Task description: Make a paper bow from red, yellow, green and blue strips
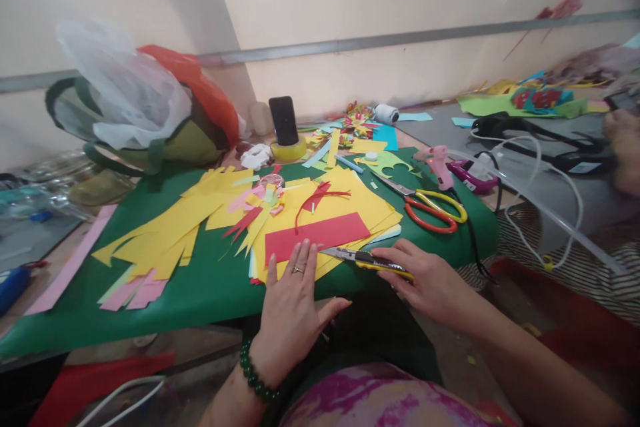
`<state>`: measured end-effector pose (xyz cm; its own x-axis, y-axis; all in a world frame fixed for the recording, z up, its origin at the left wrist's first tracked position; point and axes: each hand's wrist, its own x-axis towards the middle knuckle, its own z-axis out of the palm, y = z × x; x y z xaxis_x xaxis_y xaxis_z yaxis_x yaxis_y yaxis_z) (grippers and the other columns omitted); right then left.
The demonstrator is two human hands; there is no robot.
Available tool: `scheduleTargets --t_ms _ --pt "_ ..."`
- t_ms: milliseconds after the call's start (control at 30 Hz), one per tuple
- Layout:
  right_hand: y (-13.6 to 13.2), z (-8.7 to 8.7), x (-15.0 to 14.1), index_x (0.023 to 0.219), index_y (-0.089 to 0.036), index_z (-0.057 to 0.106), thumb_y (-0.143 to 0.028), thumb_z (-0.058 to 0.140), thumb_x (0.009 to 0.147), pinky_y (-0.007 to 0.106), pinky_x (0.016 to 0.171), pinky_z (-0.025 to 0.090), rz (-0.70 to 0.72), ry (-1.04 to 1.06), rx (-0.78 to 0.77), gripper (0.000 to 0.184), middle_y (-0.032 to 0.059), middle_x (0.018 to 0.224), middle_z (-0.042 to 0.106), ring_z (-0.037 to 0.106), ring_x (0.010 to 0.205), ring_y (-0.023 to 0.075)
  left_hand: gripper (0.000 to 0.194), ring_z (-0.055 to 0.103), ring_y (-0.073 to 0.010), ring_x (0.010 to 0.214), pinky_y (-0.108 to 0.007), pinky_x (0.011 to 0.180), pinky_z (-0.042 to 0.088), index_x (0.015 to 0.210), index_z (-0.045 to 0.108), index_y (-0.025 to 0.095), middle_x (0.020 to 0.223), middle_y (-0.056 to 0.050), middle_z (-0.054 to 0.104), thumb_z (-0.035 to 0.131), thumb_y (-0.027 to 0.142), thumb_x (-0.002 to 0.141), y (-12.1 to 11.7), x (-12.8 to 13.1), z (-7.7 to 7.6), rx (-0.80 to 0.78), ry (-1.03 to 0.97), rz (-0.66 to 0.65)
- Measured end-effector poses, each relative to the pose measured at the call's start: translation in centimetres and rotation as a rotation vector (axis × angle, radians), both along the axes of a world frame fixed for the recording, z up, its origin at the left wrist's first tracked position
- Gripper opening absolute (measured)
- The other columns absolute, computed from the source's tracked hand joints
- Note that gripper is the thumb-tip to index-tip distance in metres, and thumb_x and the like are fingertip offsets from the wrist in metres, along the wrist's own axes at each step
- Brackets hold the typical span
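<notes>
A red paper strip (325, 232) lies on a stack of yellow paper sheets (377, 203) at the front of the green-covered table. My left hand (293, 307) is flat, fingers stretched forward, with its fingertips on the near left edge of the red strip. In my right hand (415, 273) is a yellow and black utility knife (373, 261), its blade pointing left at the strip's near edge. A thin curved red strip (327, 193) and a paper flower (267, 199) in pink, yellow and green rest on the yellow sheets beyond.
Orange- and yellow-handled scissors (430, 207) lie right of the stack, near a pink glue gun (437, 163). A phone (283, 121) stands on a yellow tape roll (289, 149). Yellow paper strips (170, 227) spread leftward. A bag (185, 130) sits behind. Another person's hand (625, 147) shows far right.
</notes>
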<state>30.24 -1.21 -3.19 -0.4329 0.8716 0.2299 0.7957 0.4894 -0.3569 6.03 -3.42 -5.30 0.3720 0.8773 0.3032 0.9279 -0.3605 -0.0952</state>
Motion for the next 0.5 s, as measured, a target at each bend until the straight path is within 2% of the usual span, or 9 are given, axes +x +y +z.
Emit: scheduleTargets --t_ms 300,500 --pt "-0.2 -0.2 -0.8 0.119 -0.022 0.064 -0.022 0.051 0.093 0.027 0.060 0.051 -0.006 -0.009 -0.013 0.030 0.0066 0.095 0.065 0.068 0.068 0.0169 0.088 0.047 -0.0335 0.134 -0.061 0.111 0.029 0.142 0.044 0.005 0.145 -0.021 0.047 0.026 0.072 0.089 0.1 0.2 0.1 -0.021 -0.008 0.006" --pt "-0.2 -0.5 -0.7 0.118 -0.023 0.064 -0.022 0.053 0.092 0.027 0.059 0.051 -0.021 -0.030 0.001 0.029 0.0054 0.093 0.064 0.068 0.069 0.0175 0.085 0.041 -0.0319 0.138 -0.060 0.112 0.028 0.147 0.038 0.010 0.150 -0.019 0.041 0.021 0.071 0.090 -0.1 -1.9 0.7 -0.051 -0.015 0.023"
